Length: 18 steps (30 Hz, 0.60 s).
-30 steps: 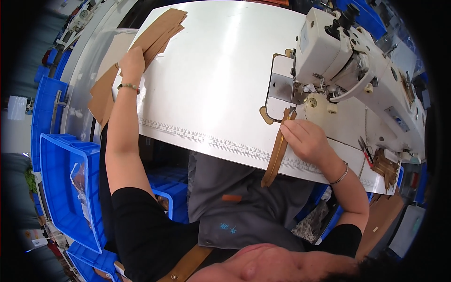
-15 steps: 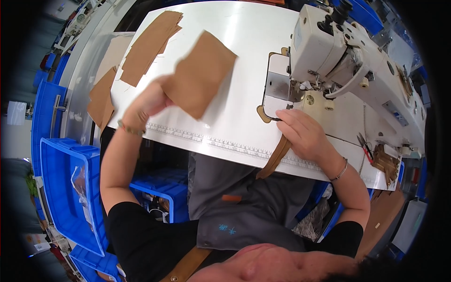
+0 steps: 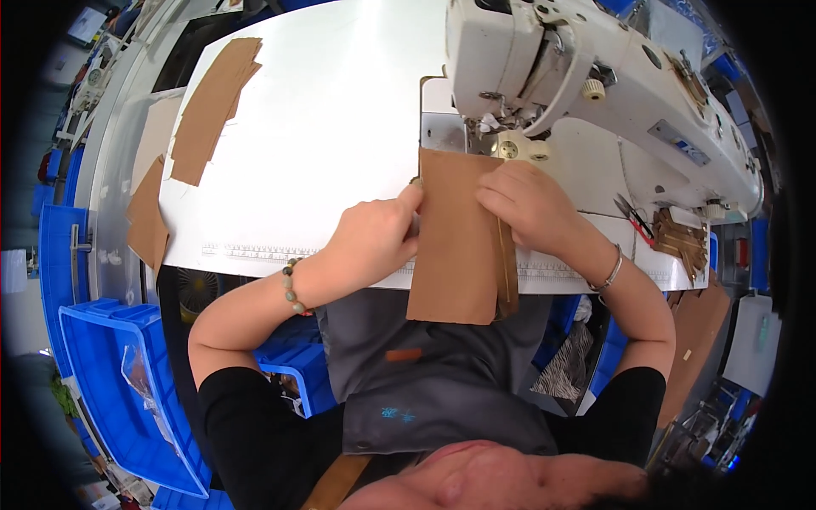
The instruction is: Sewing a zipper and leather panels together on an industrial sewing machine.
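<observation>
A flat brown panel (image 3: pixel 455 246), leather-like or fabric, lies in front of the sewing machine's needle area and hangs over the table's near edge. My left hand (image 3: pixel 374 242) pinches its left edge, with the thumb side near the top and some fingers hidden beneath. At the panel's upper right, my right hand (image 3: pixel 535 204) has its fingers closed on the edge. A narrow brown strip (image 3: pixel 507 285) with a line along its length runs under the panel's right side, just below that hand. The sewing machine (image 3: pixel 501 64) stands right above the panel's top end.
Brown cut pieces (image 3: pixel 214 115) lie stacked on the white table (image 3: pixel 314 119) at the far left, more brown pieces (image 3: pixel 150 217) at its left edge. Red-handled snips (image 3: pixel 636 223) and brown strips (image 3: pixel 682 238) sit at right. A blue bin (image 3: pixel 127 382) stands lower left.
The brown panel has come from the left to the machine and now lies over the strip. My left hand carried it there; my right hand now holds the panel's edge too. The view has shifted.
</observation>
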Motion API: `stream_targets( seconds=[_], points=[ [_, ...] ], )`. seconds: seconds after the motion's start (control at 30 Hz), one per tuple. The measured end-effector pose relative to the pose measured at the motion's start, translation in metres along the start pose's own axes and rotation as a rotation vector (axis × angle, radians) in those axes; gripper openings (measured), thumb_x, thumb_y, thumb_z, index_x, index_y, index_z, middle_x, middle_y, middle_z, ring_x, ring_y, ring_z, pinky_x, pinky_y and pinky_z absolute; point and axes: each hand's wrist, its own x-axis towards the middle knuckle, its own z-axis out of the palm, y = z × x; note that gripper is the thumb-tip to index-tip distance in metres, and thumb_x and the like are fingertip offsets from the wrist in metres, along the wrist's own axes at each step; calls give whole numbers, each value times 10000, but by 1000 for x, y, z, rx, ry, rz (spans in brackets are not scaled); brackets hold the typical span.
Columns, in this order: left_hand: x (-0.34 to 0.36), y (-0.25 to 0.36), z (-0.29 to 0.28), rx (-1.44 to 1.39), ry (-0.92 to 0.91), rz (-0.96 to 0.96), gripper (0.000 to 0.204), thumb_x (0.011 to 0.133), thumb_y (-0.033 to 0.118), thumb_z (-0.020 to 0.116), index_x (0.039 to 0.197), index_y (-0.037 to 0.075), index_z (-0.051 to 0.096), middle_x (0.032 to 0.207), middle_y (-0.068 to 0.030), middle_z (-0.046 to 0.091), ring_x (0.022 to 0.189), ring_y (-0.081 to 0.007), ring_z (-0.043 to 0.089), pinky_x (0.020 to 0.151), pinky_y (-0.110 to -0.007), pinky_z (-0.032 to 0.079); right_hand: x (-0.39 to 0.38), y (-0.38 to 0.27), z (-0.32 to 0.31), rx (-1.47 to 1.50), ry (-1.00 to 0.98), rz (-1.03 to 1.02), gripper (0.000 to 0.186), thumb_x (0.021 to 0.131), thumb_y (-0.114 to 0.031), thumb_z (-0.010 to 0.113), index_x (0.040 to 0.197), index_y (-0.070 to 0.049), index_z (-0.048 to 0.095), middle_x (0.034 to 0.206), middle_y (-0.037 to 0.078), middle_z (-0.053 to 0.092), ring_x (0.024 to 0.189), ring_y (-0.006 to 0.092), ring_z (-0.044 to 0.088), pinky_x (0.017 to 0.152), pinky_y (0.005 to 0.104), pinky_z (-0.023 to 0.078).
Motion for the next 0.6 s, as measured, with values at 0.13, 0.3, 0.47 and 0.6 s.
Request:
stream_targets(
  seconds=[0.13,0.3,0.47,0.6],
  points=[
    [25,9,4,160,-41,62,246,857,126,693,1042,27,565,735,-159,708,691,-371,709,616,-472,562,4,1,15,-167,194,63,401,768,-36,677,1163,25,694,1257,122,687,1060,268,630,899,395,519],
    [57,-4,-12,259,-57,68,290,853,140,695,1108,34,610,896,-108,741,821,-352,710,689,-430,569,2,5,21,-153,201,81,455,756,-54,690,1204,26,689,1297,113,681,1077,251,627,889,372,511],
    [87,-19,-5,395,341,274,389,889,257,701,1234,79,673,1259,-108,647,1172,-333,596,958,-483,515,0,2,19,-87,149,130,491,734,12,679,1223,60,680,1330,147,663,1117,311,630,881,405,553],
    [92,-28,-3,482,182,334,538,882,332,719,1368,107,662,1395,-95,596,1414,-354,478,1125,-615,393,1,1,18,-116,167,127,485,734,7,682,1216,60,686,1314,145,673,1102,300,640,825,385,571]
  ],
)
